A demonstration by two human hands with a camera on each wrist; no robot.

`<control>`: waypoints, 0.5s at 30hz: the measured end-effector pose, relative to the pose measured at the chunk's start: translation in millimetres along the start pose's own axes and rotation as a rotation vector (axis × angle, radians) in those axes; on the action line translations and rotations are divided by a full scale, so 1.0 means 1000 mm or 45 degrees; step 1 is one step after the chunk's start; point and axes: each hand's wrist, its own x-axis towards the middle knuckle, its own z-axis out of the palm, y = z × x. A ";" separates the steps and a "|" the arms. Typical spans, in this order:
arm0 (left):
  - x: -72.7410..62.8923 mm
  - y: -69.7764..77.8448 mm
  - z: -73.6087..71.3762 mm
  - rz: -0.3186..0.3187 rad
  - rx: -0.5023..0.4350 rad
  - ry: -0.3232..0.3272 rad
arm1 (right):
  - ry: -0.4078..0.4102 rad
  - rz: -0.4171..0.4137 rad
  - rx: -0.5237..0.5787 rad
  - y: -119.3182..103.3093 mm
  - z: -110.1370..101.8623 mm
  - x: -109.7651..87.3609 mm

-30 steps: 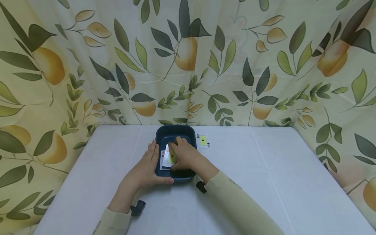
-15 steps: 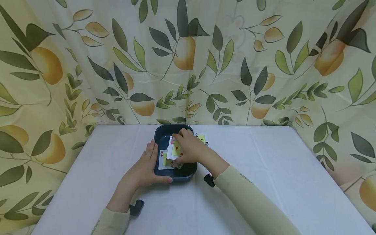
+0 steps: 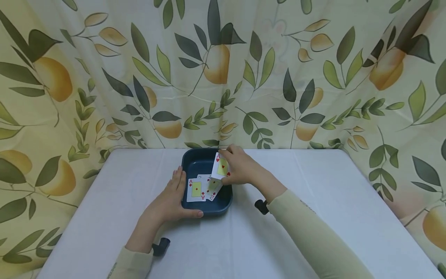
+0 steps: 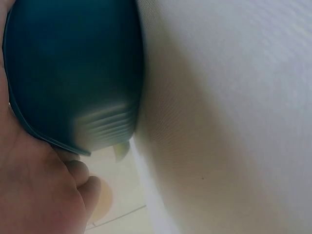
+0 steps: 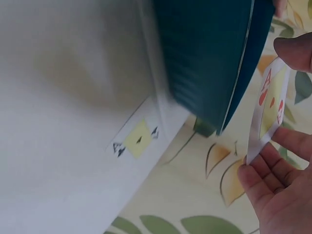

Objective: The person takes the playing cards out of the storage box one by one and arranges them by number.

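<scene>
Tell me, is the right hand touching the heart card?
Touching. The right wrist view shows the right hand holding the heart card between its thumb and fingers.

Indoor spot, room type unclear, fruit-and-leaf patterned curtain (image 3: pixel 258 73) across the upper frame, white-topped table (image 3: pixel 324 182) at lower centre

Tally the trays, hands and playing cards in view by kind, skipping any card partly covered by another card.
Dark blue trays: 1
Hands: 2 (left hand, right hand)
Playing cards: 3 (ace of hearts, held; ace of diamonds, in the tray; black ace, on the table)
Total: 6
</scene>
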 end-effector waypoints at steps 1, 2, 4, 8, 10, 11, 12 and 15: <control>0.000 0.000 0.000 0.001 -0.003 -0.001 | 0.003 0.014 0.007 0.003 -0.001 -0.001; 0.000 -0.001 0.001 0.000 -0.007 -0.001 | 0.005 0.025 0.010 0.006 -0.001 -0.001; 0.000 -0.002 0.002 -0.002 -0.011 0.000 | 0.015 0.037 0.014 0.012 -0.003 -0.002; 0.000 -0.002 0.003 -0.005 -0.025 0.003 | 0.014 0.044 -0.011 0.025 -0.008 -0.005; 0.000 -0.002 0.003 -0.003 -0.029 0.006 | 0.010 0.046 -0.029 0.032 -0.011 -0.007; 0.000 -0.002 0.003 -0.001 -0.032 0.005 | 0.007 0.050 -0.033 0.036 -0.012 -0.008; 0.000 -0.002 0.003 0.000 -0.035 0.005 | 0.005 0.051 -0.035 0.041 -0.013 -0.009; 0.000 -0.002 0.002 -0.010 -0.030 0.004 | 0.000 0.062 -0.041 0.051 -0.015 -0.010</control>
